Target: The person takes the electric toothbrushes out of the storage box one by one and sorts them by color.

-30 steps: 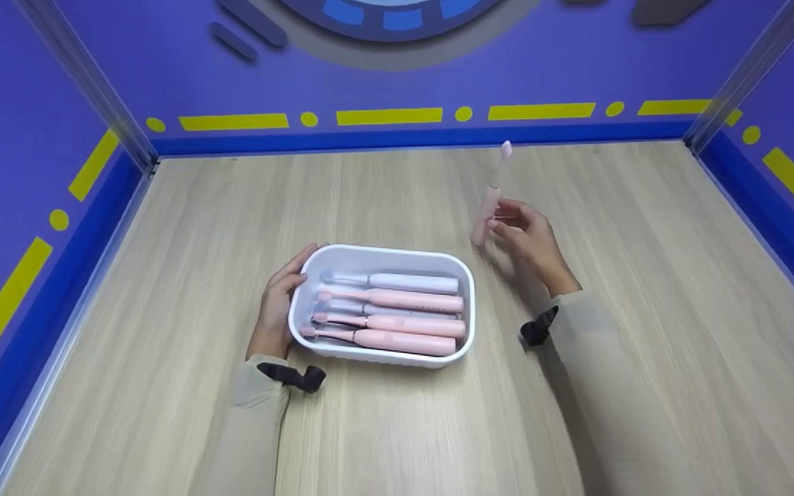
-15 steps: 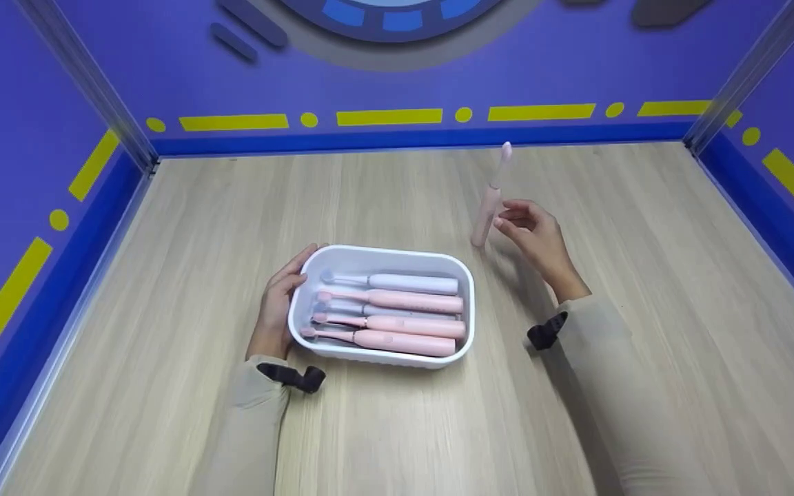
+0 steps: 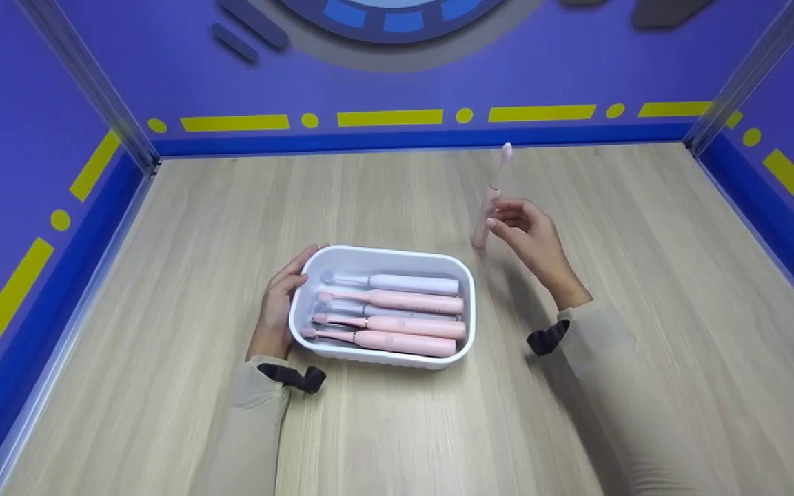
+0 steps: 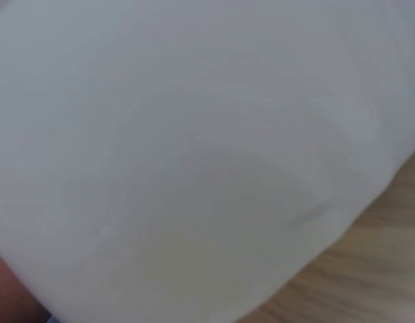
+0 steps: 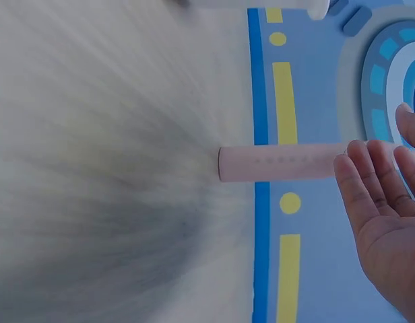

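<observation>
A pink electric toothbrush (image 3: 485,222) stands upright on the table, right of and behind the white bin (image 3: 468,289). My right hand (image 3: 533,231) is beside its handle, fingertips overlapping the handle in the head view. In the right wrist view the fingers look loose and the thumb stands apart from them near the handle (image 5: 281,163); whether they touch it I cannot tell. My left hand (image 3: 276,310) holds the bin's left end, thumb at the rim. Inside lie several toothbrushes, among them a front pink toothbrush (image 3: 407,342) and a white toothbrush (image 3: 414,284) at the back.
The wooden table (image 3: 245,207) is bounded by a blue-purple back panel (image 3: 397,89) and side panels. Bin wall (image 4: 194,148) fills most of the left wrist view.
My right hand first lets go of the standing toothbrush and draws slightly right, then comes back left to its handle. The toothbrush, bin and left hand stay in place.
</observation>
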A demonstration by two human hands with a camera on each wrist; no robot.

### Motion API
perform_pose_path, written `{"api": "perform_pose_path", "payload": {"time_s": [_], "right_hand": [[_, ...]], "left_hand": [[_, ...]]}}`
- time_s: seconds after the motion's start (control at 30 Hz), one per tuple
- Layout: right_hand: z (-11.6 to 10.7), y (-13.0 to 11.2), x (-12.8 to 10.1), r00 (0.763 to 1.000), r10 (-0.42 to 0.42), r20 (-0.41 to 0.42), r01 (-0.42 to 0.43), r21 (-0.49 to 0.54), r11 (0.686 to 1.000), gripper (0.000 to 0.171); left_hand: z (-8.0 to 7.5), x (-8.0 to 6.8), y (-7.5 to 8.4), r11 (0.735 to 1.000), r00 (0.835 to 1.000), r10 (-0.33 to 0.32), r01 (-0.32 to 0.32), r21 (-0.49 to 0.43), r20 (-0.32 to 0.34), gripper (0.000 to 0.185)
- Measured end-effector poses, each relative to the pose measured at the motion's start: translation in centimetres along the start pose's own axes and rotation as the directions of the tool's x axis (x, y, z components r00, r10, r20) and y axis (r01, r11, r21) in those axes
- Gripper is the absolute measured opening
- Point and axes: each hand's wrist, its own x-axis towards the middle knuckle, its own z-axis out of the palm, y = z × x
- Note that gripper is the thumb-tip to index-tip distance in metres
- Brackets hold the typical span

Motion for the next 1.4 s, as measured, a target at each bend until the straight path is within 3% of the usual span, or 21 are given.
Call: {"api": "perform_pose_path", "payload": {"time_s": [0.17, 0.33, 0.63, 1.1, 1.4], "right_hand": [[0.4, -2.6, -0.9, 0.999, -0.034, 0.037, 0.034, -0.003, 0.999, 0.036], [0.6, -3.5, -1.1, 0.996, -0.025, 0.089, 0.027, -0.017, 0.999, 0.037], [1.3, -1.8, -0.2, 0.981, 0.016, 0.195, -0.008, -0.038, 0.999, 0.038], [2.2, -3.2, 0.0, 0.937, 0.03, 0.348, 0.019, -0.137, 0.99, 0.036], [3.0, -4.0, 0.0, 0.892, 0.004, 0.451, 0.067, -0.141, 0.988, 0.038]], "left_hand": [[0.0, 0.0, 0.0, 1.0, 1.0, 0.002, -0.002, 0.0, 0.005, 0.055], [-0.1, 0.0, 0.0, 1.0, 1.0, 0.0, 0.0, 0.008, -0.002, 0.055], [-0.2, 0.0, 0.0, 0.999, 1.0, -0.021, 0.021, 0.036, 0.003, 0.055], [-0.2, 0.0, -0.1, 1.0, 1.0, -0.007, 0.007, 0.012, 0.013, 0.056], [-0.1, 0.0, -0.1, 1.0, 1.0, -0.002, 0.002, 0.001, 0.003, 0.056]]}}
